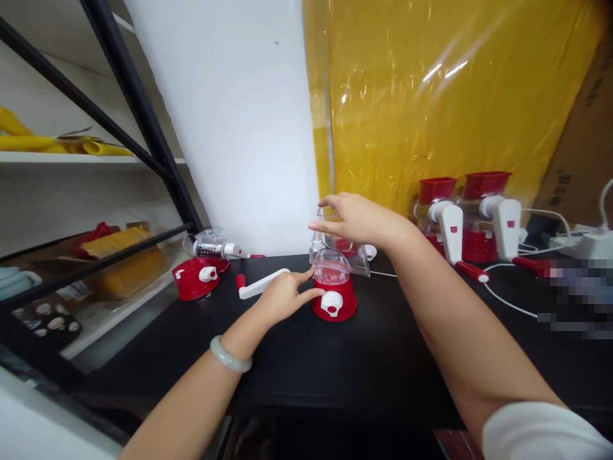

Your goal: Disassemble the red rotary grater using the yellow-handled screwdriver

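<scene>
A rotary grater base (334,300), red with a clear upper housing and a white knob, stands on the black table. My left hand (286,295) grips its left side, with the thumb in front near the knob and the index finger farther back. My right hand (359,220) reaches over a clear plastic part (360,263) just behind the base; its fingers are stretched out and apart, and whether they touch that part is hard to tell. A white crank handle (261,285) with a red grip lies beside my left hand, partly hidden by it.
Another red grater base (194,279) and a clear piece with a metal drum (211,246) are at the left. Two assembled graters (438,220) stand at the right, near white cables (510,300). A black-framed shelf (163,160) borders the table's left side.
</scene>
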`<state>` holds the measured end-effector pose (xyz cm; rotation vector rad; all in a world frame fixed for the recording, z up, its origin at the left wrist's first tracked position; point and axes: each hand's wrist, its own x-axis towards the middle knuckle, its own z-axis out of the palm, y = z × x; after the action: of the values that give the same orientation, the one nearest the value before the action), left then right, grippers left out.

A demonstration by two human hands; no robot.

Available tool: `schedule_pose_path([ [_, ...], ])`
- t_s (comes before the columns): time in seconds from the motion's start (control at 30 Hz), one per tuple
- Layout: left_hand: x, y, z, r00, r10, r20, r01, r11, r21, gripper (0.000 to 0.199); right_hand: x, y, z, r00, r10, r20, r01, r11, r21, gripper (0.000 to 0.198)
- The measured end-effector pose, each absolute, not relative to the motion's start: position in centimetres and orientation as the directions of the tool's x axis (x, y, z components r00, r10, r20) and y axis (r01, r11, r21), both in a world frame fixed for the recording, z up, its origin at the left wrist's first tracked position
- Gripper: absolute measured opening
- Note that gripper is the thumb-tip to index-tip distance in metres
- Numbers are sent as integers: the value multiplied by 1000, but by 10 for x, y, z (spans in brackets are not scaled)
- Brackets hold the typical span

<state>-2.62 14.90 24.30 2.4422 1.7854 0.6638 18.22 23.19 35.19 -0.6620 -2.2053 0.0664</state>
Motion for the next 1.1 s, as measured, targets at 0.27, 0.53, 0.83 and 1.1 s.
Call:
schedule_pose_path([
  [0.27,-23,147,244,311,899,307,937,-345,61,62,180,240,351,-539,428,725,399,888,-228,52],
  [0.53,-24,150,240,383,875,297,924,-372,-95,60,182,240,357,-601,445,664,408,885,-224,48],
  [0.83,-23,149,240,394,864,313,919,-366,-149,56,199,241,362,-687,462,561,285,881,-377,49],
  [1.1,-24,149,243,378,864,331,921,-386,-45,54,211,238,365,-747,423,514,182,873,-453,70],
])
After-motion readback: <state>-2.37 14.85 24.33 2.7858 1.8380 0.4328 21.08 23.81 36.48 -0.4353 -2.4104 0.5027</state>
